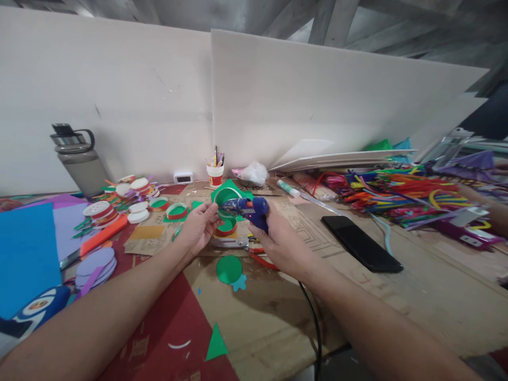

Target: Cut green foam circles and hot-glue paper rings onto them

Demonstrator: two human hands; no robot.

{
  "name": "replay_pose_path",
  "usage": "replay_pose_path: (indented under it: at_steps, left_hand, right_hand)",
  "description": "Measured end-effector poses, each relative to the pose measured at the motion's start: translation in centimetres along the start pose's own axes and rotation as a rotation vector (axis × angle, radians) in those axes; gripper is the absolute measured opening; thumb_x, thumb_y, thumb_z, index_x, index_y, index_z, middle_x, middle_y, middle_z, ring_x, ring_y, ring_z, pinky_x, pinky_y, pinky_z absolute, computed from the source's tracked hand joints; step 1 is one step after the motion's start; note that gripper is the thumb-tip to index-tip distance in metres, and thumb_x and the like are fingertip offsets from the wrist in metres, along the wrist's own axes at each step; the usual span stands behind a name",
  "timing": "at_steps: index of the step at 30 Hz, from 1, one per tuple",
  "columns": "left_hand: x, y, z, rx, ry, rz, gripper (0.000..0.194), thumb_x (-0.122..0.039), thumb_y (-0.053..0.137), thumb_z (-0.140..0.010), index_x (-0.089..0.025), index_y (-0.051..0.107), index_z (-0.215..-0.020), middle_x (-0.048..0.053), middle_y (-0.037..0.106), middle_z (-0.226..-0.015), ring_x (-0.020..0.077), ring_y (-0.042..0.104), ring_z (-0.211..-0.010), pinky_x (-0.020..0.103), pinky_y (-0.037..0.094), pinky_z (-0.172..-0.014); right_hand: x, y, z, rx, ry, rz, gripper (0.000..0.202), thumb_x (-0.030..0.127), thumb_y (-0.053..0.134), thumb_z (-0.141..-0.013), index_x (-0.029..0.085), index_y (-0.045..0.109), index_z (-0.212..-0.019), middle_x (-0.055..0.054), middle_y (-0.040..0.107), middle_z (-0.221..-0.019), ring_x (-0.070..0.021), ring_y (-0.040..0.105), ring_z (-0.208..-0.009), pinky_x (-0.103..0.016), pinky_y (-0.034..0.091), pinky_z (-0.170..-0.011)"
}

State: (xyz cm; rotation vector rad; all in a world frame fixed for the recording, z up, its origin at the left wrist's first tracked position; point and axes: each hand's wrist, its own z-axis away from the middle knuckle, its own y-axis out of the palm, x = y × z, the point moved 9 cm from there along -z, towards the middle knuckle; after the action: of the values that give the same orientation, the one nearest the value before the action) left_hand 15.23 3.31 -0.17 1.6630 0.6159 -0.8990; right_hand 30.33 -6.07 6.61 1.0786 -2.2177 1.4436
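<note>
My right hand [282,238] is wrapped round a blue glue gun [254,207] with a black cord hanging below. The gun's nozzle points left, into a green-lined ring [227,197]. My left hand [201,225] pinches the left edge of that ring. Just below the ring lies another red-rimmed, green-lined ring [226,227], and pliers with red handles [264,259] rest beside it. A green paper circle [229,269] overlaps a small light-blue paper shape [239,283] nearer to me.
Left: grey bottle [81,159], orange cutter [103,235], purple discs [95,267], blue sheet [27,254]. Right: black phone [361,243], colourful pipe cleaners [400,190], another person's arm [496,214]. A cup of pens [215,174] stands by the white boards [317,106]. A green triangle [216,343] lies in front.
</note>
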Motion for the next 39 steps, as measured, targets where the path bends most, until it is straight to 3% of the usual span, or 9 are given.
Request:
replay_pose_path:
  at_steps: [10, 18, 39]
  left_hand:
    - [0.2, 0.4, 0.5, -0.037, -0.014, -0.033, 0.035, -0.026, 0.083, -0.06, -0.014, 0.061, -0.084, 0.0, 0.067, -0.073, 0.0102, 0.061, -0.057, 0.023, 0.052, -0.054]
    - [0.4, 0.3, 0.4, -0.001, -0.016, -0.058, 0.034, -0.027, 0.083, -0.062, -0.013, 0.062, -0.084, 0.0, 0.065, -0.07, 0.0117, 0.062, -0.062, 0.022, 0.052, -0.056]
    - [0.0, 0.2, 0.4, -0.058, 0.013, -0.022, 0.035, -0.024, 0.084, -0.059, -0.014, 0.058, -0.08, -0.002, 0.063, -0.072, 0.0085, 0.058, -0.057, 0.021, 0.051, -0.054]
  right_hand:
    - [-0.5, -0.9, -0.1, -0.116, -0.001, -0.029, 0.036, 0.029, 0.048, -0.09, 0.017, 0.044, -0.124, -0.013, 0.062, -0.113, -0.0258, 0.06, -0.1, -0.04, 0.048, -0.085]
    - [-0.5, -1.2, 0.0, -0.167, -0.002, -0.046, 0.036, 0.026, 0.048, -0.089, 0.016, 0.045, -0.123, -0.013, 0.061, -0.114, -0.0262, 0.059, -0.102, -0.043, 0.046, -0.091]
    - [-0.4, -0.1, 0.1, -0.042, 0.017, -0.037, 0.033, 0.029, 0.048, -0.09, 0.018, 0.044, -0.121, -0.012, 0.063, -0.11, -0.0247, 0.061, -0.097, -0.039, 0.048, -0.082]
